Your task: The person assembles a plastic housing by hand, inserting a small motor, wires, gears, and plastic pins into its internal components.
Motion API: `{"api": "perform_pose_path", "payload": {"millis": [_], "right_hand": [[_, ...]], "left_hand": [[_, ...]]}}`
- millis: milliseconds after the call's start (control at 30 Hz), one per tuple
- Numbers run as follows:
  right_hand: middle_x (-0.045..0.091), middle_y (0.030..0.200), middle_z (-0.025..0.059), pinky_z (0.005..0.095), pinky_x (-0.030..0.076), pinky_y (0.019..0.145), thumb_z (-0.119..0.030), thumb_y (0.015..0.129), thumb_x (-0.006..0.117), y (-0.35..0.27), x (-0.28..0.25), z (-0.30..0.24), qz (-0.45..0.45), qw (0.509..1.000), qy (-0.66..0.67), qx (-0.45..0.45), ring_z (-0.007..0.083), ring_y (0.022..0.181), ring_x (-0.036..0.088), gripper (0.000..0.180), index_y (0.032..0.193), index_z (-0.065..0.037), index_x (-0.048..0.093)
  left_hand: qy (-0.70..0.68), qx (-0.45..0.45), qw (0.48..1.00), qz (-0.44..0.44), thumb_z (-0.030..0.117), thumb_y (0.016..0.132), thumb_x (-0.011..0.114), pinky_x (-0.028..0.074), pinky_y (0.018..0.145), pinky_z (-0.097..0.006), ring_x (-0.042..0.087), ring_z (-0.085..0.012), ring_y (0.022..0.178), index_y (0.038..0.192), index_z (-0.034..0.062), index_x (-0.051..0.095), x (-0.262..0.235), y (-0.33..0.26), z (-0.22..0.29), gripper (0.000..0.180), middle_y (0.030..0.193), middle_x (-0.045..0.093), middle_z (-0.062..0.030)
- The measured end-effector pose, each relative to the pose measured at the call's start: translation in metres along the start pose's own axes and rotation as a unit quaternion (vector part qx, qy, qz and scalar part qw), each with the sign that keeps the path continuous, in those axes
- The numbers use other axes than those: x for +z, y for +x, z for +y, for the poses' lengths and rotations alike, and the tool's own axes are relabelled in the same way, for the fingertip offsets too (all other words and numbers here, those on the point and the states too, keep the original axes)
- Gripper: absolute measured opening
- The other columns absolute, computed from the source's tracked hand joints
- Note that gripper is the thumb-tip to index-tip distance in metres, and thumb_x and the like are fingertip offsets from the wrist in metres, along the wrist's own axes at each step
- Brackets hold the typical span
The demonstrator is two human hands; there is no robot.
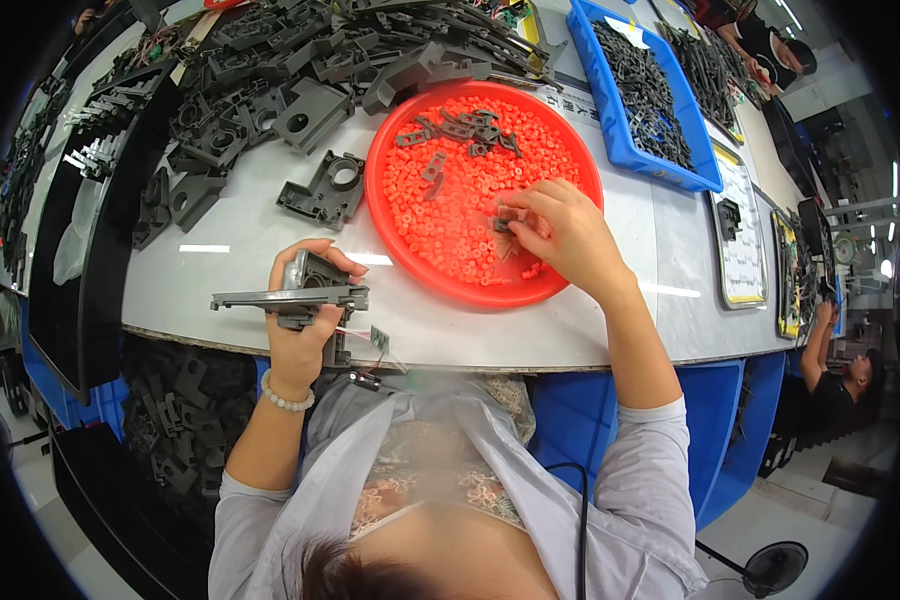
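My left hand (295, 350) is closed around a dark grey plastic housing (318, 275) above the table's near edge. Thin wires hang from the housing, with a small green circuit board (379, 338) on them. Over the round red tray (374, 190), my right hand (575, 240) pinches a small dark grey plastic part (503, 224) between thumb and fingers. Small red ring-like pieces (420, 215) fill much of the tray. Several small dark grey parts (470, 128) lie on top of them toward the far side.
Another grey housing (325, 190) lies left of the tray, with a large heap of housings (310, 110) behind. A blue bin (620, 150) of dark parts stands far right. Black trays (95, 270) are at left, and blue bins (575, 420) sit below the table edge. Other people work at right.
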State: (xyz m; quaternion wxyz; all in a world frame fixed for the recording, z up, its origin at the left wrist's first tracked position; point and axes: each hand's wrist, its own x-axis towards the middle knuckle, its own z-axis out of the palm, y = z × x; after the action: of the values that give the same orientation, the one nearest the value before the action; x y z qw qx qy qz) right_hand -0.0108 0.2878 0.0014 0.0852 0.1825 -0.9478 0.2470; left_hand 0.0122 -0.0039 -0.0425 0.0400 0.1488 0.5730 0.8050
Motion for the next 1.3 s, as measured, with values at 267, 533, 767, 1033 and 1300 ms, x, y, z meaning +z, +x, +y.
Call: {"api": "perform_pose_path", "payload": {"millis": [267,533,767,1033,1300], "right_hand": [[0.059,0.073,0.0103,0.0367,0.046,0.07,-0.01,0.071,0.064,0.02,0.023,0.003,-0.037,0.999,-0.025,-0.017,0.0272,0.076,0.055,0.011,0.079,-0.003,0.064],[0.065,0.081,0.0083,0.028,0.048,0.064,-0.005,0.077,0.059,0.025,-0.001,0.011,-0.103,0.968,0.151,0.174,0.0133,0.072,0.06,0.008,0.08,0.002,0.062],[0.063,0.077,0.0072,0.0275,0.048,0.075,-0.004,0.079,0.059,0.018,-0.007,0.012,-0.143,0.935,0.263,0.19,0.0146,0.086,0.061,0.008,0.08,0.003,0.061],[0.065,0.081,0.0111,0.0294,0.05,0.057,-0.011,0.077,0.058,0.015,0.004,0.023,-0.149,0.958,0.197,0.144,0.0189,0.068,0.062,0.013,0.08,0.002,0.062],[0.059,0.075,0.006,0.0257,0.046,0.067,-0.002,0.079,0.057,0.019,-0.004,0.011,-0.192,0.947,0.158,0.205,0.0125,0.077,0.057,0.007,0.086,0.002,0.057]], "left_hand": [[-0.006,-0.005,1.0,0.007,0.012,0.08,0.06,0.045,0.087,-0.034,0.057,-0.0221,0.097,0.119,-0.0006,0.038,0.0,-0.003,-0.009,0.047,0.101,0.054,-0.0121],[-0.011,-0.012,1.0,0.01,0.012,0.079,0.061,0.045,0.088,-0.034,0.057,-0.0218,0.098,0.119,-0.0005,0.038,-0.002,-0.004,-0.009,0.048,0.102,0.054,-0.012],[-0.017,-0.018,1.0,0.002,0.011,0.079,0.06,0.045,0.089,-0.034,0.057,-0.0215,0.097,0.119,-0.0009,0.038,-0.005,-0.002,-0.011,0.048,0.102,0.054,-0.012],[-0.019,-0.026,0.999,0.009,0.011,0.079,0.059,0.045,0.088,-0.033,0.057,-0.0211,0.097,0.119,-0.0008,0.038,-0.005,-0.002,-0.011,0.047,0.102,0.054,-0.0122],[-0.016,-0.023,1.0,0.007,0.012,0.079,0.059,0.045,0.088,-0.033,0.057,-0.0208,0.096,0.119,-0.0009,0.038,-0.005,-0.002,-0.011,0.047,0.102,0.055,-0.0122]]}}
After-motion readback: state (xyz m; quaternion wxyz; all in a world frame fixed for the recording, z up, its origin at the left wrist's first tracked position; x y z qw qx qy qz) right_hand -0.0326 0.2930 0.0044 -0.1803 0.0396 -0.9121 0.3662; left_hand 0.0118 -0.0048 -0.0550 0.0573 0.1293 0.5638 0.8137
